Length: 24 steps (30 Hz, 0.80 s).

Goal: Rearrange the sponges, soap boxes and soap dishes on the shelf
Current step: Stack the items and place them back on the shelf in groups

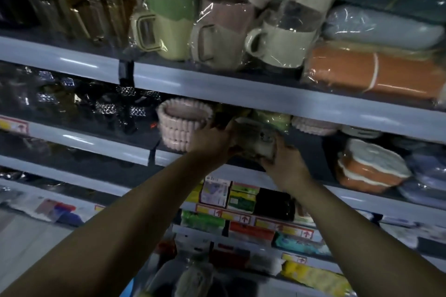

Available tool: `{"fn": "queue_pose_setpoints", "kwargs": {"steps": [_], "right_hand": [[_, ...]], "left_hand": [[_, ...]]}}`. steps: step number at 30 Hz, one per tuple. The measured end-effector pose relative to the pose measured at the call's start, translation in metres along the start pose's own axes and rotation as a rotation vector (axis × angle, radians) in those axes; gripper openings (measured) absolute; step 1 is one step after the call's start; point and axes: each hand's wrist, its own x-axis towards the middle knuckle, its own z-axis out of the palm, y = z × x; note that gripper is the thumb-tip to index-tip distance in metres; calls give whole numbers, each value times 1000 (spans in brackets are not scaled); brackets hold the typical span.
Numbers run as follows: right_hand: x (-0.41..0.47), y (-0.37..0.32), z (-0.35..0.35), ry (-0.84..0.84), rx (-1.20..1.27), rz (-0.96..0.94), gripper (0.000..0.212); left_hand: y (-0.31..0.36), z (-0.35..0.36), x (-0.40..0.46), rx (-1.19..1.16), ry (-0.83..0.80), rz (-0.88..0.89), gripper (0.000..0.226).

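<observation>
Seen from the head camera, both hands reach up to the second shelf (pixel 253 94), meeting on a small grey dish (pixel 255 138) wrapped in film that sits at the shelf's front edge. The left hand (pixel 212 140) grips the dish's left end, fingers curled round it; the right hand (pixel 283 159) holds its right end from below, thumb up against the side. The picture is blurred, so the exact finger placing is unclear. Just left of the dish, touching the left hand, stands a stack of pink ribbed dishes (pixel 179 125). Behind the dish lies a yellow-green pack (pixel 275 117), and further right of it a second pink ribbed piece (pixel 311 124). Well to the right of the dish, on the same shelf, rests an orange box (pixel 369 171) with a pale lid. Above the dish, on the top shelf, wrapped mugs (pixel 217 29) crowd together, with an orange case (pixel 376 72) to their right. Below the dish, lower shelves carry coloured packs (pixel 241 200) with yellow price tags (pixel 229 214).
</observation>
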Motion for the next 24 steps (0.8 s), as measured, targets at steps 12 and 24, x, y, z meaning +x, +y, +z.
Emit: {"fn": "queue_pose_setpoints", "kwargs": {"steps": [12, 24], "right_hand": [[46, 16, 52, -231, 78, -66, 82], [7, -6, 34, -156, -257, -184, 73]], "left_hand": [[-3, 37, 11, 453, -41, 37, 60], [-8, 22, -37, 267, -74, 47, 59]]}}
